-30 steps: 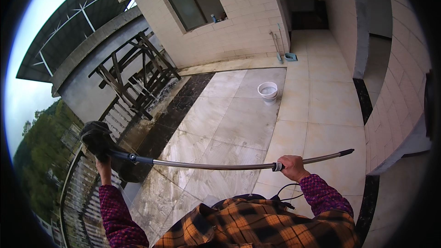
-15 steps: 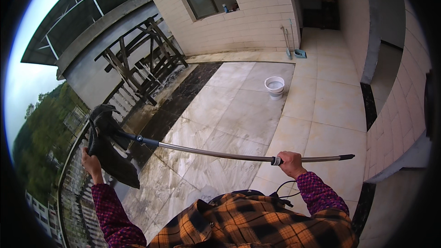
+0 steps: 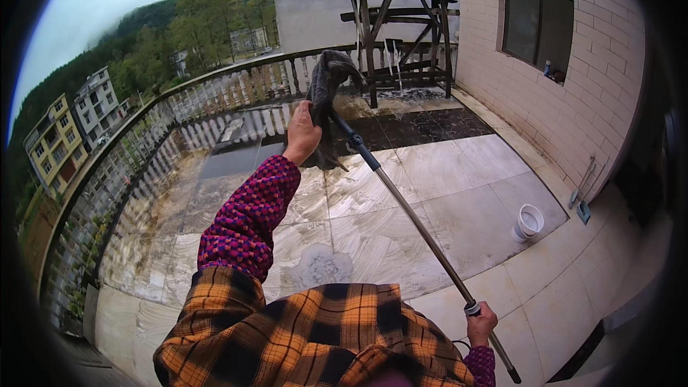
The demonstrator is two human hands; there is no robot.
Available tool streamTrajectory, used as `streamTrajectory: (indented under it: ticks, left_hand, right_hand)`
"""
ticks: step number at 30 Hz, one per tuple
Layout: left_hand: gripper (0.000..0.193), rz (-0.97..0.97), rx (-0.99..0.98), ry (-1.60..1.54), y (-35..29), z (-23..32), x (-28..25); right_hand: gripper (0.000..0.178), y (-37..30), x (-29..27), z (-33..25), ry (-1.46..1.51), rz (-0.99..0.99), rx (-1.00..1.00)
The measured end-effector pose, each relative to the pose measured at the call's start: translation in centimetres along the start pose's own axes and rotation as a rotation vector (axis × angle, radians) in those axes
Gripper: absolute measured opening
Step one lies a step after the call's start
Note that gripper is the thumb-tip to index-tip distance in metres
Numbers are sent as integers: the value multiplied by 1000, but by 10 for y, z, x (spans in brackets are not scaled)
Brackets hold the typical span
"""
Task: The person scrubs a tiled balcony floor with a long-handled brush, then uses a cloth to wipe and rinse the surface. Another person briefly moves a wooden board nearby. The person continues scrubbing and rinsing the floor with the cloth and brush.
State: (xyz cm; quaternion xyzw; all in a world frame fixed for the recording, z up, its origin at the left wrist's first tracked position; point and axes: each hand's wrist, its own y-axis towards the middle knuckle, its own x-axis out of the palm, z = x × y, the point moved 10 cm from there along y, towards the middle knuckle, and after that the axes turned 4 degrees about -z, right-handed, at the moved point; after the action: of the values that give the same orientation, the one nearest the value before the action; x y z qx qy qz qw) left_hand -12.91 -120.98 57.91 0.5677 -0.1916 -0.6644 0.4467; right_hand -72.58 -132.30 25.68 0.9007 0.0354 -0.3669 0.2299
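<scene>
A mop with a long metal pole (image 3: pixel 419 222) slants across in front of me. Its head, raised off the floor, is draped with a dark grey cloth (image 3: pixel 328 93). My left hand (image 3: pixel 304 133) is closed at the cloth's near edge, some of its fingers hidden from view. Lower right, my right hand (image 3: pixel 481 324) wraps round the pole near its dark end tip. Below the mop, the tiled floor (image 3: pixel 380 244) is wet and streaked, with a patch of foam (image 3: pixel 320 265) close to my body.
A white bucket (image 3: pixel 528 223) stands on the tiles to the right. Beyond it a broom and a blue dustpan (image 3: pixel 583 212) lean by the brick wall. A dark wooden frame (image 3: pixel 405 43) stands at the back. A stone balustrade (image 3: pixel 165 111) borders the left side.
My view has turned left, bringing the balustrade and houses into sight. The mop head and my left hand now appear nearer the middle, and the pole slopes more steeply. Both hands keep their hold.
</scene>
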Motion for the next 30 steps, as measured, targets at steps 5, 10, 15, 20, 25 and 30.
streamTrajectory:
  ticks: [5, 10, 15, 20, 25, 30]
  left_hand:
    - [30, -298, -336, -630, -25, -70, 58]
    - [19, -184, -685, -658, -48, -150, 74]
    - [38, -232, -792, -598, -47, -162, 109]
    - [85, -230, -796, -914, -39, -144, 161]
    - [41, -199, -643, -1149, -16, -156, 185]
    - [29, -3, -551, -561, 38, -242, 145]
  right_hand:
    - [21, 6, -3, 19, 19, 9, 10]
    - [21, 9, -18, 13, -23, 60, -3]
    - [21, 0, -40, 10, -34, 117, -7]
    - [18, -16, -52, 5, 57, 125, 12]
    - [17, -39, -80, 8, -66, 137, 91]
    - [14, -53, -100, 7, -103, 111, 97]
